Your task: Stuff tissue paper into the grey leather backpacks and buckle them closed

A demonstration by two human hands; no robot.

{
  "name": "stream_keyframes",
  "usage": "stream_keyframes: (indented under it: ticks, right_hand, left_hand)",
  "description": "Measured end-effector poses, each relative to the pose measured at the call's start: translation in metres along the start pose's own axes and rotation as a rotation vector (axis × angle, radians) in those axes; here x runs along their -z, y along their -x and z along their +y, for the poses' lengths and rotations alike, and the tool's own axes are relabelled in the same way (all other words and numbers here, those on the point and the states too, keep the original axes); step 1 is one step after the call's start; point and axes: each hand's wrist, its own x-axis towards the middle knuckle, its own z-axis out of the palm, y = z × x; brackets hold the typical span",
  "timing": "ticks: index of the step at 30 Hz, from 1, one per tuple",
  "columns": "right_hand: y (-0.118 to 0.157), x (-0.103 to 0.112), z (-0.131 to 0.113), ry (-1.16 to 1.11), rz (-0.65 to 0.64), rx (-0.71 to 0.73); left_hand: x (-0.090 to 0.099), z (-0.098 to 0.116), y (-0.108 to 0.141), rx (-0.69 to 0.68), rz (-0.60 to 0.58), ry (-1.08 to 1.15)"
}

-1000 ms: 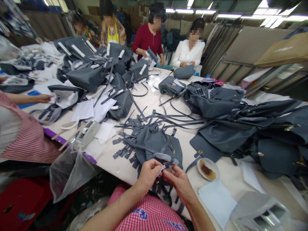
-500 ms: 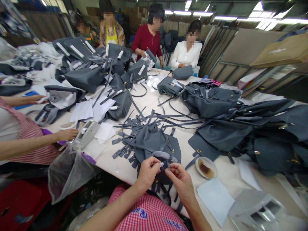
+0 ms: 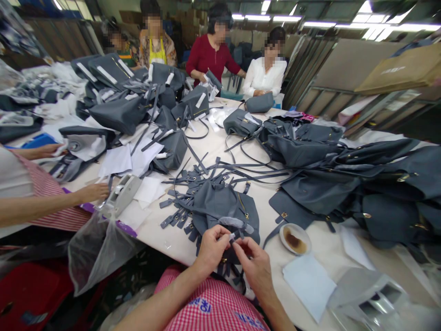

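"So, small pale wrapping (image 3: 232, 236): position relative to fingers?"

"Right at fingertip level, between both hands, above the table's near edge. Pinched between thumb and forefinger of left hand (image 3: 214, 246); remaining fingers curled."

"And right hand (image 3: 236, 242)?"

"Just beside, thumb and forefinger brought close to a narrow dark end next to the wrapping. Whether gripping or merely touching, cannot tell: too small, partly hidden."

"Beneath and beyond?"

"Slate-grey bag (image 3: 213, 200) near the front edge of the table (image 3: 161, 239). Smooth, leather-like, softly creased; gold-coloured zip (image 3: 245, 210) slanting down the right side. Pale, filmy wrapped piece (image 3: 230, 222) across the near part, just past the hands."

"Left of the bag?"

"Fan of short strap pieces (image 3: 177, 216), flat and dark, with small shiny metal fittings. Long thin straps (image 3: 255, 170) beyond, crossing one another toward the right."

"Right side of the table?"

"Shallow round dish (image 3: 295, 239), white, stained brown inside. Nearer the front edge, pale bluish sheet (image 3: 308, 285), flat, square-cornered. Farther right, big heap of slate-grey bags (image 3: 324, 193), limp, folded, overlapping, with gold-coloured hardware."

"Toward the left edge?"

"Co-worker's hand (image 3: 95, 192) beside a pale grey dispenser (image 3: 124, 195), hard and boxy. Thin translucent plastic bag (image 3: 98, 250) hanging below."
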Motion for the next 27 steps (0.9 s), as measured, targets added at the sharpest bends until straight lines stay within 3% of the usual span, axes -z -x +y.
stream_keyframes:
  ticks: [5, 9, 13, 16, 19, 21, 23, 27]
  right_hand:
    - [0.0, 0.007, 0.004, 0.572, 0.094, 0.588]
    - [-0.001, 0.005, 0.009, 0.697, 0.116, 0.689]
    - [0.003, -0.004, 0.018, 0.497, 0.103, 0.498]
    - [0.007, -0.013, 0.017, 0.106, 0.047, 0.134]
    - [0.007, -0.02, 0.007, -0.431, 0.012, -0.287]
    - [0.003, -0.022, -0.001, -0.735, 0.0, -0.459]
    - [-0.001, -0.024, -0.006, -0.913, -0.03, -0.543]
    - [-0.007, -0.023, -0.006, -1.026, -0.114, -0.581]
  left_hand:
    - [-0.003, 0.005, 0.002, 0.094, -0.009, 0.154]
    - [-0.004, 0.006, 0.004, 0.247, -0.021, 0.346]
    - [-0.004, 0.004, 0.003, 0.245, -0.008, 0.372]
    - [-0.004, 0.0, 0.001, 0.191, 0.004, 0.353]
    - [-0.005, -0.006, 0.0, 0.117, 0.014, 0.298]
    - [-0.005, -0.007, 0.001, 0.102, 0.009, 0.311]
    - [-0.005, -0.007, 0.004, 0.136, -0.034, 0.411]
    - [0.0, -0.002, 0.007, 0.267, -0.185, 0.635]
